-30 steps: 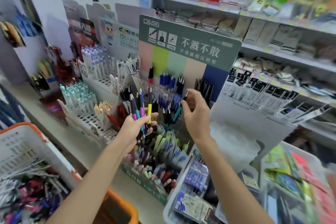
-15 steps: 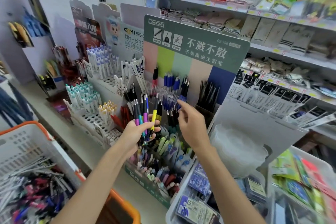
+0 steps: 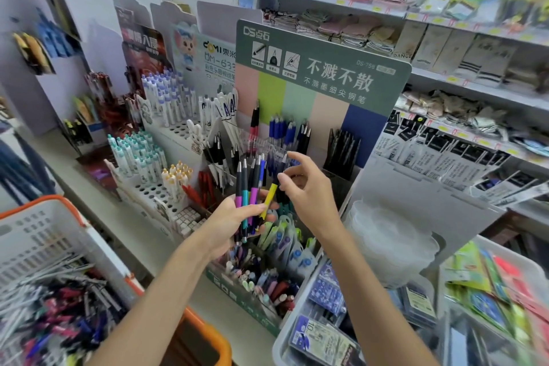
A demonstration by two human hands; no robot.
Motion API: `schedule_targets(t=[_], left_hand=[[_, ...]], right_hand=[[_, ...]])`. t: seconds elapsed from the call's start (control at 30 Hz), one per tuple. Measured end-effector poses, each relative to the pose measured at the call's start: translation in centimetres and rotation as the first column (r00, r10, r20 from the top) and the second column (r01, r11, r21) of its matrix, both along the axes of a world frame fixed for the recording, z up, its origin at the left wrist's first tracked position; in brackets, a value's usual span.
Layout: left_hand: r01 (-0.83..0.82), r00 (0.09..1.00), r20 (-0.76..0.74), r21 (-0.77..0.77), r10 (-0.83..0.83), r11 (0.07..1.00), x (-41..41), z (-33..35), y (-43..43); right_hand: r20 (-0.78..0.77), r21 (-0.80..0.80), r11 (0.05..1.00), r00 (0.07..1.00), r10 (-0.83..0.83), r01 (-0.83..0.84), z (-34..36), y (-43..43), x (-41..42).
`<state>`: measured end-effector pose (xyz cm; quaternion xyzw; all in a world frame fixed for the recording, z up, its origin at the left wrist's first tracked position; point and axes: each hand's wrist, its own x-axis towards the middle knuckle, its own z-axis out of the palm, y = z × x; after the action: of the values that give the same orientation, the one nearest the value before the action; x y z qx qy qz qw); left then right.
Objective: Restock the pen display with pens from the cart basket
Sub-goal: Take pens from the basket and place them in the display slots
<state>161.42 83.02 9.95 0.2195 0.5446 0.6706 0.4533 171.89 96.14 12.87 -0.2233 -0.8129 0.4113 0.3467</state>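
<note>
Right hand [image 3: 309, 187] neared slim glossy pens [image 3: 252, 184] in left hand [image 3: 231, 220]

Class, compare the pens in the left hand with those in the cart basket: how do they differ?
The held pens stand upright, fanned in the left hand; the basket pens lie flat. The held pens are few; the basket pens form a jumbled heap. Both mix several colours.

Pens [image 3: 251, 187] magenta, teal, yellow, perhaps purple
</note>
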Motion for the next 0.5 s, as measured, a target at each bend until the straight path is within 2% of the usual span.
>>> schedule_targets(t=[0.17,0.27,0.4,0.5], left_hand=[[-0.004,1.000,-0.024,-0.011,0.004,1.000,-0.4,0.2,-0.5],[-0.030,1.000,0.003,0.027,0.030,0.999,-1.0,0.1,-0.7],[-0.206,0.976,0.080,0.047,0.202,0.977,-2.3,-0.5,-0.9],[-0.264,0.957,0.134,0.032,0.257,0.964,-3.1,-1.0,-1.5]], right_hand=[[-0.009,-0.049,0.995,0.996,0.084,-0.084,0.5,-0.3,-0.8],[-0.053,-0.009,0.994,0.993,0.109,-0.110,1.3,-0.4,-1.3],[-0.261,0.062,0.994,0.963,-0.070,0.089,2.1,0.2,-2.0],[-0.218,0.219,0.962,0.969,-0.116,0.164,1.7,0.7,-2.8]])
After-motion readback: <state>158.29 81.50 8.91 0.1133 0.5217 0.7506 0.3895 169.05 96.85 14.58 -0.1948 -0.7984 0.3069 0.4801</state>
